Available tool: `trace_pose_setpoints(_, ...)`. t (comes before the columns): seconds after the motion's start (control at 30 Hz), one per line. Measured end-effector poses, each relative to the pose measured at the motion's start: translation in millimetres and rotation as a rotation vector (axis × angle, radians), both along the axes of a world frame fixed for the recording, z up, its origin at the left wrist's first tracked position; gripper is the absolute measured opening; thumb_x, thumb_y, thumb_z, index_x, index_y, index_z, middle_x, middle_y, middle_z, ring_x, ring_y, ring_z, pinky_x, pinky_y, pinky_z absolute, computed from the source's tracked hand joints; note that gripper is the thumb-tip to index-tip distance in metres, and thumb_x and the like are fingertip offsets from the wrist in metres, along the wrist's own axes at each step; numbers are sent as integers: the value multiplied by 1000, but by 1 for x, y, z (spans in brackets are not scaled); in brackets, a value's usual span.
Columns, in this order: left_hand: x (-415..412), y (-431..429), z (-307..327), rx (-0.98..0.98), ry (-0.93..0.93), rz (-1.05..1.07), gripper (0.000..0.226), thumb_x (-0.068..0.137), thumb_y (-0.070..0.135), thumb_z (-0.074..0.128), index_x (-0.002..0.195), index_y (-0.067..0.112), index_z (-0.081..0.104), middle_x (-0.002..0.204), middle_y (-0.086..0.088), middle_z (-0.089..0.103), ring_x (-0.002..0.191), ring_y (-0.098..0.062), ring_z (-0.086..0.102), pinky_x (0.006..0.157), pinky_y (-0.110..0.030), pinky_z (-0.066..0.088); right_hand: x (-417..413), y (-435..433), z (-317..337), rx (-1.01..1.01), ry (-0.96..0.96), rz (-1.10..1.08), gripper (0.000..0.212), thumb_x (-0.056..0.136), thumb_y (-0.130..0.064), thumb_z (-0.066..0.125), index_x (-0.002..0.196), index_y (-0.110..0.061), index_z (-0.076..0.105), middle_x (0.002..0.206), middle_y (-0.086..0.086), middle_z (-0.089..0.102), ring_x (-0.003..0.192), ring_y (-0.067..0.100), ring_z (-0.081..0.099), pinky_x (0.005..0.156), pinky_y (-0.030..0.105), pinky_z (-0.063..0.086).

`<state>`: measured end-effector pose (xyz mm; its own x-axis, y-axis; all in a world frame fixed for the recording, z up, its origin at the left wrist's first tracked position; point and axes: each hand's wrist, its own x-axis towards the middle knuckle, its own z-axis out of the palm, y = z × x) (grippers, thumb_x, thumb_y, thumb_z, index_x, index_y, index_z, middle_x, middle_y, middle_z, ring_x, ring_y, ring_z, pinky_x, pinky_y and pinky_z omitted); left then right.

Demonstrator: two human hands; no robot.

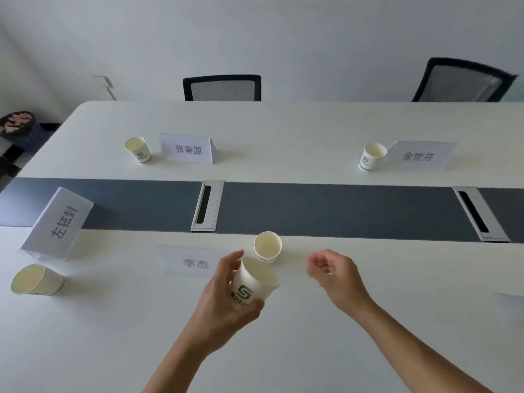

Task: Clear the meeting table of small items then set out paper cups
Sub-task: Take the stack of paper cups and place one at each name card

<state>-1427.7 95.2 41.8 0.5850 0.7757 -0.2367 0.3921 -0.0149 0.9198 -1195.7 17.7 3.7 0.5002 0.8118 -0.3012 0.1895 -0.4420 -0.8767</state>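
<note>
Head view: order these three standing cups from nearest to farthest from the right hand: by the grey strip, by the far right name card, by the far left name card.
From the right hand:
1. cup by the grey strip, just to its left.
2. cup by the far right name card, on the far side.
3. cup by the far left name card, far side, well left.

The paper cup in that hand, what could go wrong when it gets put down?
1. The left hand holds the white logo-printed paper cup tilted, right beside the upright white paper cup behind it; it might knock that one over.
2. The white paper name card sits close by; a cup set on its edge could wobble.
</note>
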Motion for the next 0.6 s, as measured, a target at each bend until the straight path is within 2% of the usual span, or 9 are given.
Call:
trace_pose_setpoints(0.07, 10, -18, 8, 52, -20, -62, 66, 67, 20, 79, 122, 38, 49, 110, 14, 63, 93, -16, 64, 72, -32, 59, -5, -28, 23, 22, 119, 2, 12, 88, -24, 67, 85, -13, 72, 82, 4, 74, 78, 18, 70, 62, 24, 50)
trace_pose_setpoints(0.13, 20, -41, 16, 100, -32, -137, 63, 67, 21, 82, 120, 37, 53, 110, 15, 64, 98, -13, 62, 74, -26, 57, -9, -58, 40, 3, 248, 21, 21, 89, -29, 66, 88, -9, 73, 86, 6, 76, 78, 19, 71, 59, 29, 47)
trace_pose_setpoints(0.2, 29, -67, 23, 152, -42, -226, 64, 66, 22, 83, 122, 38, 55, 109, 12, 65, 96, -14, 62, 73, -24, 57, -12, -90, 51, -7, 345, 40, 21, 89, -25, 65, 92, -7, 75, 86, 8, 76, 74, 18, 70, 55, 27, 44)
trace_pose_setpoints(0.3, 41, -112, 29, 216, -48, -354, 66, 67, 27, 83, 125, 39, 55, 112, 11, 62, 93, -13, 61, 72, -22, 55, -13, -146, 63, 28, 378, -36, 13, 86, -10, 65, 89, -2, 75, 77, 10, 73, 66, 16, 65, 52, 27, 43)
trace_pose_setpoints(0.43, 54, -175, 29, 276, -45, -496, 63, 71, 28, 80, 128, 35, 55, 114, 14, 62, 104, -11, 62, 86, -21, 54, -10, -242, 75, 107, 373, -240, 13, 81, -11, 66, 83, -2, 75, 69, 8, 69, 62, 16, 61, 52, 28, 43)
trace_pose_setpoints(0.53, 67, -231, 33, 244, -54, -581, 59, 70, 22, 84, 122, 35, 59, 110, 17, 69, 101, -10, 66, 87, -21, 54, -17, -325, 79, 196, 424, -323, 21, 87, -22, 64, 100, -10, 76, 93, 7, 74, 81, 15, 65, 57, 28, 45)
trace_pose_setpoints(0.6, 78, -270, 34, 252, -67, -642, 58, 68, 25, 86, 118, 37, 60, 107, 18, 70, 98, -10, 67, 84, -20, 54, -27, -377, 81, 248, 420, -327, 43, 77, -37, 70, 116, -18, 70, 112, 3, 72, 96, 13, 65, 64, 28, 48)
